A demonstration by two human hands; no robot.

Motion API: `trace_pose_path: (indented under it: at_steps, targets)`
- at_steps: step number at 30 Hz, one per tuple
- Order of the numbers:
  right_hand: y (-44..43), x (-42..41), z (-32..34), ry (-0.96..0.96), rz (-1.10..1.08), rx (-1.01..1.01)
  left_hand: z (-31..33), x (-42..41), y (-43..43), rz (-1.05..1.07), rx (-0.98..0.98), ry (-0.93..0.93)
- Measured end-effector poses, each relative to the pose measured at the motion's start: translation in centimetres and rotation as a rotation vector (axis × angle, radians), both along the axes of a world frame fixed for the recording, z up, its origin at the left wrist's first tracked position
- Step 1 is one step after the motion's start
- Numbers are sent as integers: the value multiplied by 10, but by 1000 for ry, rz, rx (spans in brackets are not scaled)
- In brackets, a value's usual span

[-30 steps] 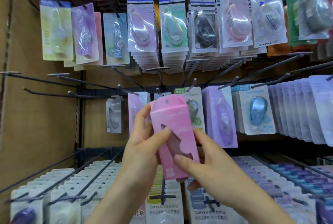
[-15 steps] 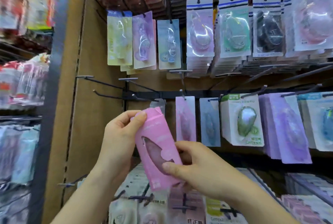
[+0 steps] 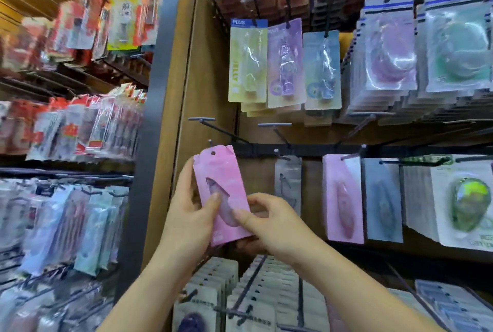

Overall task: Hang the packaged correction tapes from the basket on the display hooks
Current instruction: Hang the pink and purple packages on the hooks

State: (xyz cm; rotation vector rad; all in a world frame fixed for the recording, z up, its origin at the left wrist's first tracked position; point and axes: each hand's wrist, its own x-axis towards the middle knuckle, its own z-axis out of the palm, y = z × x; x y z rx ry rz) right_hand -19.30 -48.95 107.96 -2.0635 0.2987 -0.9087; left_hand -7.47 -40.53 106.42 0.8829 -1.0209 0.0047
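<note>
A pink packaged correction tape point(image 3: 222, 179) is held upright in front of the display, its hang hole at the top. My left hand point(image 3: 190, 214) grips its left edge, thumb across the front. My right hand point(image 3: 269, 221) pinches its lower right part, thumb on the clear window. The tip of a bare hook point(image 3: 210, 141) shows just above the package's top edge. A matching pink package point(image 3: 342, 198) hangs two hooks to the right. The basket is out of view.
A grey package point(image 3: 288, 182) and a blue one point(image 3: 382, 201) hang on the same rail point(image 3: 261, 149). Bare hooks point(image 3: 213, 126) stick out above. Full rows of packages hang higher and lower. A dark upright post point(image 3: 149, 129) stands left, with another stocked rack beyond.
The view has swung left and the hands have carried the pink package left along the rail, from the crowded middle hooks to the bare hook at the bay's left end. Both hands keep their hold.
</note>
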Motion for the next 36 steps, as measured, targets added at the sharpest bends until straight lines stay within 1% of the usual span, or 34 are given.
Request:
trace_pose_path:
  at_steps: [2, 5, 8, 10, 12, 16, 20, 23, 30, 34, 36]
  targets:
    - [4, 8, 1, -3, 6, -26, 0, 8, 3, 16, -19, -21]
    - [8, 12, -2, -1, 42, -5, -3, 15, 7, 37, 0, -76]
    - [12, 13, -2, -16, 86, 0, -3, 19, 13, 117, 2, -162]
    - [16, 14, 1, -32, 124, 38, 3, 21, 16, 161, 2, -216]
    - [20, 15, 5, -42, 155, 86, 10, 22, 18, 163, 16, -240]
    - [30, 12, 11, -16, 178, 137, 20, 29, 25, 140, 64, -227]
    - [42, 6, 14, 9, 229, 166, 33, 29, 41, 47, 126, -165]
    - [49, 1, 17, -3, 244, 187, 46, 26, 52, 79, 181, -155]
    - [54, 6, 10, -38, 185, 196, 77, 31, 37, 190, 229, -80]
    - [49, 14, 2, -59, 122, 239, 83, 34, 16, 144, 354, -76]
    - [45, 16, 1, -68, 103, 250, 84, 35, 10, 103, 353, -49]
